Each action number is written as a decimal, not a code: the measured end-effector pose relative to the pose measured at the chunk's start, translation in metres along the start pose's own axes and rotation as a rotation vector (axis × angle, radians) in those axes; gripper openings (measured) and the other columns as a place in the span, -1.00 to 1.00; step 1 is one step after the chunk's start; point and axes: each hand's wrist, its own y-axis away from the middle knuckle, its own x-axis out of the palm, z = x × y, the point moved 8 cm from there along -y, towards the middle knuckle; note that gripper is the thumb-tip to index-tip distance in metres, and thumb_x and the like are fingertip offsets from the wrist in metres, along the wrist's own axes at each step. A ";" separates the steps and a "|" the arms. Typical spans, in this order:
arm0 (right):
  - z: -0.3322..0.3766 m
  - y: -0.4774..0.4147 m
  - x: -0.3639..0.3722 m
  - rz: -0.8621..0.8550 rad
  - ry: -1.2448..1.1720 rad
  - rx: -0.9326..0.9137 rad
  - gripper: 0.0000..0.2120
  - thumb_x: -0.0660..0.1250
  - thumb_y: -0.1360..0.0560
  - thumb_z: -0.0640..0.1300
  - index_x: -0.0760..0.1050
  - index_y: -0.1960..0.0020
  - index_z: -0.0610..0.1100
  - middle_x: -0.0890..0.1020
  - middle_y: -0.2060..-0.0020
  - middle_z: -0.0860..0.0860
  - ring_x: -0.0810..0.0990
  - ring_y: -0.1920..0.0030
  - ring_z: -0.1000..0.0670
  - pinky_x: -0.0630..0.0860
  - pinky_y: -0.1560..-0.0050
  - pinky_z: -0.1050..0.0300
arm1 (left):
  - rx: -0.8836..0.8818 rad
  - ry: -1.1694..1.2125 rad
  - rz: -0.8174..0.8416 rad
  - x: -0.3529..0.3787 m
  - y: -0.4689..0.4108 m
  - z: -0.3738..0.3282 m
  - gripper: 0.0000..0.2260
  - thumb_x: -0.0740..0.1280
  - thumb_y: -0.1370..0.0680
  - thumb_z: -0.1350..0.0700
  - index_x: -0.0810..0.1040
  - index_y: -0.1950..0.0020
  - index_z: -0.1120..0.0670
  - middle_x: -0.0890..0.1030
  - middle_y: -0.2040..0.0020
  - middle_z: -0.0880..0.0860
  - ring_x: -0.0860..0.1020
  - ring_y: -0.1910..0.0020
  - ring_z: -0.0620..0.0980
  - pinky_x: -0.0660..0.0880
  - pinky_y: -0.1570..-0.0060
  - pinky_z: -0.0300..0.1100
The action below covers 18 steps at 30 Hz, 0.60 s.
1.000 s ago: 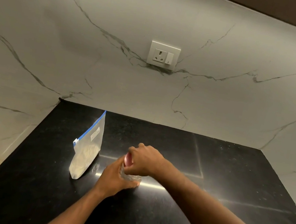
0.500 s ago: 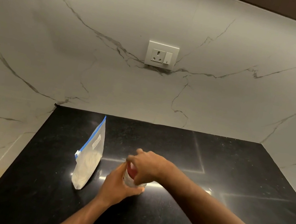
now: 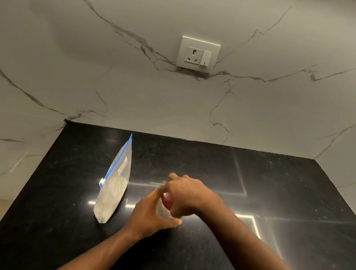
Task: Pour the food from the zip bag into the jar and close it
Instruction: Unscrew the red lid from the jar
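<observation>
A small clear jar (image 3: 163, 211) with a red lid (image 3: 167, 200) stands on the black counter (image 3: 199, 265), mostly hidden by my hands. My left hand (image 3: 150, 217) wraps around the jar's body from the left. My right hand (image 3: 186, 196) is clamped over the red lid from above. The zip bag (image 3: 114, 185) stands upright just left of the jar, apart from both hands. It is clear with a blue zip strip and a white slider, and pale food fills its lower half.
Marble walls enclose the counter at the back and both sides. A wall socket (image 3: 198, 54) sits on the back wall above the counter. The counter's left edge (image 3: 26, 181) runs close beside the bag.
Both hands stay on the jar and lid. The view has tilted, so the counter, bag and hands sit lower in frame. My right hand has shifted slightly on the lid.
</observation>
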 end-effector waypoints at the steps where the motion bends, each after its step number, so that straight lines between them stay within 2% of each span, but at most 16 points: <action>1: 0.002 0.001 0.000 0.026 -0.044 -0.048 -0.38 0.50 -0.41 -0.10 0.48 -0.44 0.13 0.42 -0.40 -0.04 0.44 -0.30 -0.15 0.50 -0.05 -0.03 | 0.011 -0.007 0.006 -0.001 -0.001 -0.001 -0.24 0.61 -0.18 -0.41 0.34 -0.29 -0.45 0.58 -0.13 -0.38 0.59 -0.10 -0.31 0.47 -0.03 -0.46; 3: 0.002 0.002 0.002 0.038 -0.172 -0.065 -0.36 0.53 -0.40 0.02 0.45 -0.45 0.15 0.27 -0.57 -0.03 0.28 -0.50 -0.16 0.48 -0.29 -0.22 | 0.024 -0.018 0.026 -0.001 -0.002 0.000 -0.23 0.61 -0.20 -0.41 0.38 -0.34 -0.39 0.60 -0.16 -0.34 0.61 -0.13 -0.27 0.55 -0.10 -0.34; 4: -0.002 0.001 0.003 0.002 -0.192 -0.020 -0.31 0.51 -0.41 0.17 0.39 -0.49 0.15 0.25 -0.59 -0.03 0.28 -0.52 -0.16 0.46 -0.34 -0.26 | 0.030 -0.004 0.035 -0.001 -0.003 0.001 -0.24 0.61 -0.22 -0.40 0.41 -0.36 -0.36 0.62 -0.18 -0.32 0.62 -0.15 -0.26 0.57 -0.12 -0.29; 5: -0.008 0.001 0.003 -0.054 -0.158 0.058 -0.24 0.44 -0.42 0.35 0.33 -0.52 0.12 0.30 -0.56 -0.06 0.36 -0.48 -0.17 0.49 -0.32 -0.23 | 0.036 0.018 0.040 -0.001 -0.003 0.001 -0.25 0.62 -0.24 -0.38 0.42 -0.36 -0.37 0.63 -0.19 -0.33 0.62 -0.17 -0.28 0.58 -0.11 -0.28; 7: -0.019 0.002 0.002 -0.154 -0.004 0.220 -0.16 0.26 -0.40 0.56 0.36 -0.47 0.02 0.54 -0.32 -0.09 0.59 -0.15 -0.15 0.58 -0.05 -0.10 | 0.044 0.036 0.034 -0.002 -0.003 0.000 -0.24 0.64 -0.23 -0.36 0.42 -0.37 -0.41 0.62 -0.21 -0.36 0.60 -0.17 -0.35 0.59 -0.12 -0.28; 8: -0.020 0.002 0.003 -0.174 0.055 0.250 -0.18 0.23 -0.40 0.57 0.41 -0.40 -0.01 0.60 -0.13 -0.07 0.59 0.03 -0.11 0.53 0.10 -0.01 | 0.042 0.033 0.031 -0.002 -0.004 -0.001 -0.22 0.65 -0.21 -0.36 0.41 -0.36 -0.43 0.62 -0.20 -0.37 0.59 -0.16 -0.38 0.59 -0.12 -0.28; 9: -0.018 0.002 0.003 -0.185 0.070 0.244 -0.24 0.25 -0.42 0.53 0.44 -0.36 -0.01 0.60 -0.02 -0.03 0.53 0.13 -0.07 0.46 0.18 0.04 | 0.038 0.027 0.033 -0.003 -0.004 -0.003 -0.23 0.65 -0.19 -0.37 0.41 -0.34 -0.44 0.62 -0.18 -0.37 0.59 -0.13 -0.39 0.59 -0.12 -0.28; 11: -0.013 0.001 0.001 -0.164 0.041 0.172 -0.32 0.38 -0.42 0.36 0.41 -0.43 0.05 0.56 -0.07 -0.03 0.47 0.13 -0.04 0.40 0.21 0.07 | 0.025 0.031 0.043 -0.004 -0.004 -0.002 -0.24 0.65 -0.18 -0.37 0.42 -0.31 -0.42 0.63 -0.15 -0.36 0.60 -0.12 -0.37 0.58 -0.10 -0.27; 13: -0.009 0.002 -0.002 -0.081 0.049 0.055 -0.28 0.51 -0.39 0.15 0.34 -0.50 0.16 0.48 -0.20 -0.02 0.47 0.04 -0.04 0.42 0.18 0.08 | 0.008 0.045 0.047 -0.005 -0.003 -0.001 -0.24 0.65 -0.17 -0.37 0.42 -0.30 -0.38 0.61 -0.15 -0.36 0.59 -0.12 -0.36 0.54 -0.07 -0.35; 15: -0.005 0.008 -0.006 -0.046 0.058 -0.041 -0.27 0.56 -0.39 -0.04 0.36 -0.49 0.22 0.43 -0.30 0.01 0.47 -0.11 -0.08 0.48 0.08 0.08 | 0.004 0.053 0.055 -0.005 -0.003 -0.001 -0.23 0.66 -0.17 -0.36 0.40 -0.30 -0.39 0.59 -0.14 -0.36 0.58 -0.11 -0.37 0.50 -0.03 -0.41; 18: -0.001 0.019 -0.014 -0.088 0.026 -0.181 -0.32 0.54 -0.39 -0.22 0.45 -0.40 0.23 0.35 -0.42 0.06 0.39 -0.27 -0.11 0.52 -0.08 0.04 | 0.006 0.064 0.081 -0.006 -0.007 -0.003 -0.24 0.68 -0.19 -0.30 0.45 -0.32 -0.30 0.63 -0.17 -0.28 0.61 -0.13 -0.28 0.59 -0.12 -0.25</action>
